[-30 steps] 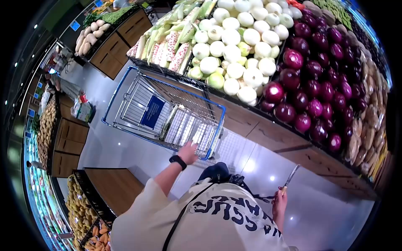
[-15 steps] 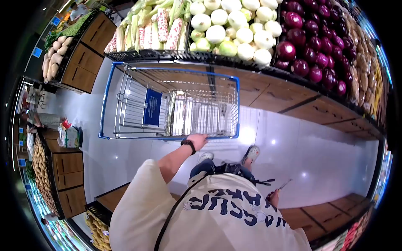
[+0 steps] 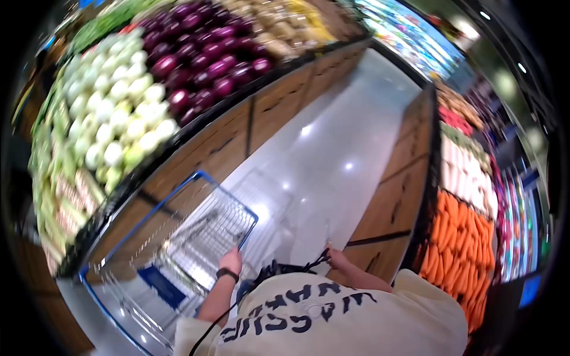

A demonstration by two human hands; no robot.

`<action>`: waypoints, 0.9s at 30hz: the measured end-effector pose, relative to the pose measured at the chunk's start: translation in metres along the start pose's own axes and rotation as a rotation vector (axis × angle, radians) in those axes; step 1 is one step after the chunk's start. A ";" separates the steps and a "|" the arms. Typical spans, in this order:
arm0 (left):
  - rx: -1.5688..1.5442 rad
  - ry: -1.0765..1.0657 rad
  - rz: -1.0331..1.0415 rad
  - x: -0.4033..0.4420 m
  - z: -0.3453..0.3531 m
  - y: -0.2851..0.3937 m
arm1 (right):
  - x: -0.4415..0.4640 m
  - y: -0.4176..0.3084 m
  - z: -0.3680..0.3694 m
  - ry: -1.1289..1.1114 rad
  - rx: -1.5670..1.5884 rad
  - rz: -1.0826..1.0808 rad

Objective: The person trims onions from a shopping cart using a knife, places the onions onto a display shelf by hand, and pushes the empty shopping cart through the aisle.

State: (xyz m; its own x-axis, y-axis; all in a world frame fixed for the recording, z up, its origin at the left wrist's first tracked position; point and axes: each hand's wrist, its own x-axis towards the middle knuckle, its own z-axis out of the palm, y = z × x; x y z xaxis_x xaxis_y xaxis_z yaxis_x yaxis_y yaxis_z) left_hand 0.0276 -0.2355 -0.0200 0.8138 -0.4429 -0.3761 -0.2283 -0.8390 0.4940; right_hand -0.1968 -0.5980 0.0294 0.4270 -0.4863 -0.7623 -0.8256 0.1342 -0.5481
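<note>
My left hand (image 3: 230, 261), with a dark watch on the wrist, is closed on the blue-edged side rim of a metal shopping cart (image 3: 228, 199). The cart stands at my left; its wire basket shows the floor through it, and a blue panel (image 3: 161, 288) sits in its rear part. Out to my right, my right hand (image 3: 338, 258) has its fingers closed around a thin, pale, stick-like object (image 3: 328, 231), too blurred to name. A dark cord (image 3: 314, 261) runs close by that hand.
Beside the cart, a wooden stand holds white onions (image 3: 113, 118), red onions (image 3: 202, 53) and corn (image 3: 65, 202). Carrots (image 3: 456, 243) and white radishes (image 3: 466, 175) fill the stand (image 3: 386, 202) on my right. A shiny floor aisle (image 3: 332, 142) runs ahead between them.
My view has turned right, so the onions and cart have shifted left and the carrot stand has come into sight. My left hand still grips the cart rim.
</note>
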 end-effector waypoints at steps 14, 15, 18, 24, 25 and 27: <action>0.474 0.179 -0.077 -0.175 -0.143 -0.044 | 0.015 0.086 0.001 -0.179 0.271 -0.032; 0.585 0.221 -0.188 -0.200 -0.163 -0.051 | 0.015 0.087 0.003 -0.206 0.286 -0.015; 0.474 0.269 -0.199 -0.250 -0.189 -0.075 | -0.007 0.060 0.007 -0.275 0.326 0.014; 0.500 0.296 -0.123 -0.233 -0.151 -0.128 | -0.045 0.020 0.050 -0.401 0.392 -0.132; 0.430 0.417 -0.104 -0.224 -0.153 -0.125 | -0.055 0.018 0.061 -0.440 0.389 -0.149; 0.350 0.461 -0.023 -0.215 -0.163 -0.131 | -0.076 0.017 0.079 -0.507 0.376 -0.183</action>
State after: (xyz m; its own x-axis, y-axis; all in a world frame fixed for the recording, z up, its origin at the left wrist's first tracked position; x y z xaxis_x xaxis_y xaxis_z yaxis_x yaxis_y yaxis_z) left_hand -0.0301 0.0211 0.1235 0.9514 -0.3059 0.0352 -0.3073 -0.9361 0.1714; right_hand -0.2143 -0.4902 0.0506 0.7451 -0.0755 -0.6627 -0.5772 0.4249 -0.6974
